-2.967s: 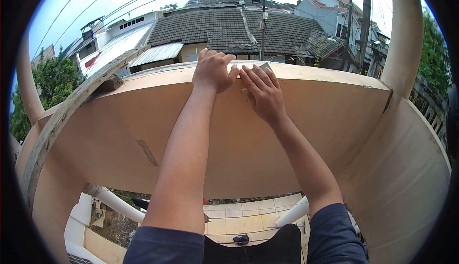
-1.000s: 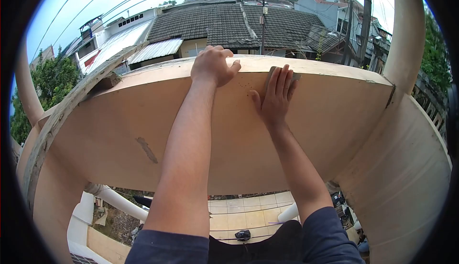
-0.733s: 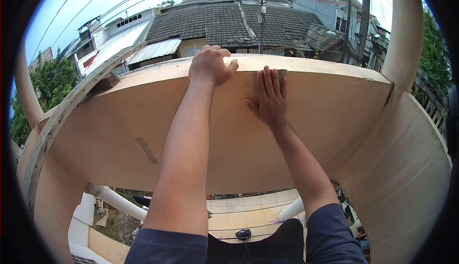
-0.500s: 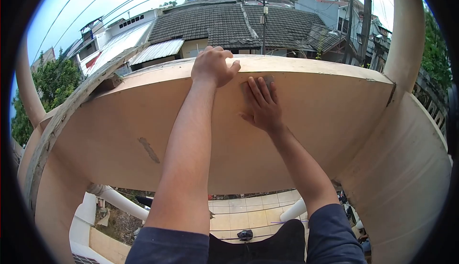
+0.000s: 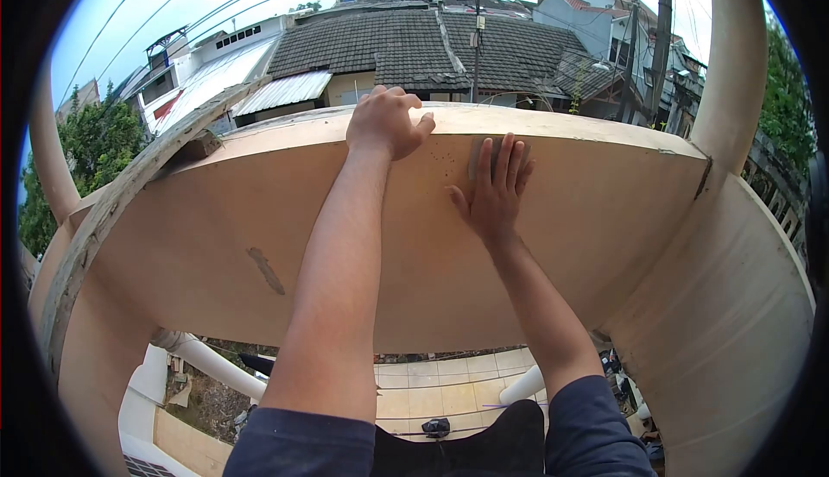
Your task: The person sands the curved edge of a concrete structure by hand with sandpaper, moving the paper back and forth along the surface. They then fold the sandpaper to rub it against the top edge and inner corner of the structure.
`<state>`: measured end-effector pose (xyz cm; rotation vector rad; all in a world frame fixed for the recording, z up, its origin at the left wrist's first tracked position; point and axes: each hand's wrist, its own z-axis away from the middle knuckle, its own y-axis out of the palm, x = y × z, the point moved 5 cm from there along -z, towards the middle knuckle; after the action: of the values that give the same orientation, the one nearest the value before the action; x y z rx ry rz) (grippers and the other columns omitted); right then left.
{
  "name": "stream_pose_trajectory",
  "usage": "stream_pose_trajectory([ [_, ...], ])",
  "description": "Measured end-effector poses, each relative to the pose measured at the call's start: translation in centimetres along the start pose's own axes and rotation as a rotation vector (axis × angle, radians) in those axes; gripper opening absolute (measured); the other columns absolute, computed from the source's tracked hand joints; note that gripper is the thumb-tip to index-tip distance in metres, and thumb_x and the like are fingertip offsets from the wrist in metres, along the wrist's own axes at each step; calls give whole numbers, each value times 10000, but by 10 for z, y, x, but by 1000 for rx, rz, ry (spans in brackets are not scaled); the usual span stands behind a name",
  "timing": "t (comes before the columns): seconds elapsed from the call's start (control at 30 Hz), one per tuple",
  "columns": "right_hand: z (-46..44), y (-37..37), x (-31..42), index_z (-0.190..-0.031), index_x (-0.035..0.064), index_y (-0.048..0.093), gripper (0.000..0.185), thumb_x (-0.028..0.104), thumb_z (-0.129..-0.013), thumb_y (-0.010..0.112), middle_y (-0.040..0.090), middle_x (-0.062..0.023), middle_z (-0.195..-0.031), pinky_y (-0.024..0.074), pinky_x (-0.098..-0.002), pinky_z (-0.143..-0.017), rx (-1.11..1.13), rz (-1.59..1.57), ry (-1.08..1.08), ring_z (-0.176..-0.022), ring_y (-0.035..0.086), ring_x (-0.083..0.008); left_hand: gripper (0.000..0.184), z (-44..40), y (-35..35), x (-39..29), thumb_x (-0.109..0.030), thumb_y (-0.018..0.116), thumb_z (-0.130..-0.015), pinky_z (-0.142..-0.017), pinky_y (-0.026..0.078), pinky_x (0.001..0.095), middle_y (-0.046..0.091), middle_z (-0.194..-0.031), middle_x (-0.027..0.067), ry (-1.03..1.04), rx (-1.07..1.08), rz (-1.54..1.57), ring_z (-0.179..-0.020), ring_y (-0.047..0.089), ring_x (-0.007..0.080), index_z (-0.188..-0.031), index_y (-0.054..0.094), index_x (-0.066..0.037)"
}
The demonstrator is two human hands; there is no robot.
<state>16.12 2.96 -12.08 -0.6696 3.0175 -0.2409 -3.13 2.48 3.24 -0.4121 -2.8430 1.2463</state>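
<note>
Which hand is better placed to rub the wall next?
Probably the right hand: it holds a grey pad against the wall, whereas the left hand rests at the wall's top edge.

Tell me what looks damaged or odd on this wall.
A rough grey patch breaks the wall's peach paint left of the left forearm. Dark specks dot it beside the right hand, and a dark crack-like line marks its right end.

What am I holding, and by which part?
A flat grey pad: your right hand lies over its near face, fingers extended, holding it against the wall. Your left hand rests on the wall's top edge, nothing visible in it.
</note>
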Motion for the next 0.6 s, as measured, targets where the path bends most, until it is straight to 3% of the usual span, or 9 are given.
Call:
stream_pose_trajectory([
  [0.13, 3, -2, -3, -1701, 86, 293, 943, 745, -1037, 410, 213, -247, -1768, -78, -742, -1243, 115, 145, -45, -1657, 104, -443, 401, 0, 2, -1, -458, 667, -960, -1166, 493, 397, 749, -1266, 33, 6, 12, -19, -1293, 620, 217, -1203, 811, -173],
  [0.2, 3, -1, -13, -1707, 69, 261, 955, 735, -1040, 413, 164, -242, -1781, -129, -761, -1213, 113, 265, -60, -1660, 74, -448, 348, 1, 2, 1, -423, 691, -945, -1115, 506, 415, 766, -1196, 46, 35, -95, 8, -1208, 655, 259, -1130, 824, -160],
  [0.33, 3, 6, -7, -1699, 31, 253, 929, 684, -1059, 418, 174, -277, -1767, -107, -757, -1223, 99, 209, 81, -1659, 72, -453, 347, 3, -3, -3, -424, 691, -945, -1113, 506, 415, 768, -1188, 46, 38, -79, -6, -1206, 656, 256, -1124, 825, -159],
  [0.43, -1, 3, 0, -1673, -38, 263, 899, 617, -1079, 425, 223, -328, -1733, -44, -722, -1259, 82, 66, 116, -1645, 125, -474, 401, 1, -2, -3, -462, 663, -967, -1163, 490, 393, 748, -1254, 35, 18, 20, -26, -1282, 617, 216, -1204, 809, -174],
  [0.5, -4, -1, 2, -1641, -101, 274, 905, 593, -1082, 433, 260, -363, -1702, 73, -662, -1295, 91, 106, 38, -1628, 188, -488, 398, 0, 0, 0, -463, 667, -967, -1160, 488, 390, 748, -1249, 33, 11, -14, -20, -1273, 620, 215, -1200, 810, -175],
  [0.6, -7, -4, 0, -1630, -114, 282, 902, 592, -1086, 422, 264, -361, -1700, 161, -614, -1302, 32, 33, -21, -1616, 229, -487, 335, 2, 1, 0, -415, 691, -947, -1113, 506, 415, 769, -1185, 41, 37, -90, 8, -1209, 651, 247, -1114, 826, -159],
])
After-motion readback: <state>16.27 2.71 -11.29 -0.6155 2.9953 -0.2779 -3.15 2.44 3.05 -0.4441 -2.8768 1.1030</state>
